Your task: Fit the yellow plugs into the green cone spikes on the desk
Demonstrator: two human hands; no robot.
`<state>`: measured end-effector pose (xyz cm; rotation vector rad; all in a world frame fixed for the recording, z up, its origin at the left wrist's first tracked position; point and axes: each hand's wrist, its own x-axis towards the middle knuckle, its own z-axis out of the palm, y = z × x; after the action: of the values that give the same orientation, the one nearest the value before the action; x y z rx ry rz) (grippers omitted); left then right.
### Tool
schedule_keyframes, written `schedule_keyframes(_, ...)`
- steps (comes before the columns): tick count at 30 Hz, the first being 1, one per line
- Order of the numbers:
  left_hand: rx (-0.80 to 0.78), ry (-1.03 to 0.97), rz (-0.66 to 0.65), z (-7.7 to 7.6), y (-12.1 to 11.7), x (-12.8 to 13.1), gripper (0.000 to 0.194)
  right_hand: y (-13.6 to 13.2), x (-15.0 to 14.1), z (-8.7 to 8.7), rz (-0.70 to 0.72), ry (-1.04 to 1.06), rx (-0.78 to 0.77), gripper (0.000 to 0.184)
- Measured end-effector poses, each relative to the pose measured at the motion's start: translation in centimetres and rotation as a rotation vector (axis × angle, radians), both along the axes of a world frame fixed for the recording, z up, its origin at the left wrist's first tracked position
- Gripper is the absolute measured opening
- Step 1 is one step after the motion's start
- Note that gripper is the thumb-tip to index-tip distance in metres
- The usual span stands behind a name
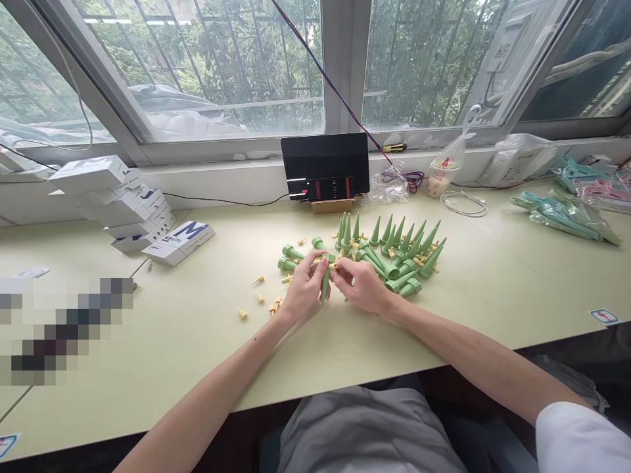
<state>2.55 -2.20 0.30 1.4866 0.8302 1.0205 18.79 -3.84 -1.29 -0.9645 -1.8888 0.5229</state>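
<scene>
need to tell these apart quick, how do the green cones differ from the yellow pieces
The green cones are long; the yellow pieces are much smaller. Many cones stand point-up in a cluster, while several yellow pieces lie scattered toward the left. Both are plain-coloured.

Matt green plastic cones (375, 231); glossy black screen (325, 157).

From here I see 2 bare hands meeting over the table (187, 341); the left hand (306, 286) grips a green cone (325, 284), tip down; the right hand (359, 284) is at a small yellow piece (333, 266) by its top; more green cones (409, 253) stand and lie just beyond.
</scene>
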Motion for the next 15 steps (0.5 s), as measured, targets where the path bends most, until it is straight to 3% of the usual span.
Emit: schedule_keyframes(15,0.055,-0.027,-0.057,-0.06,-0.24,0.24,0.037,-0.4,-0.66,-0.01,-0.097,-0.02,0.137,0.039)
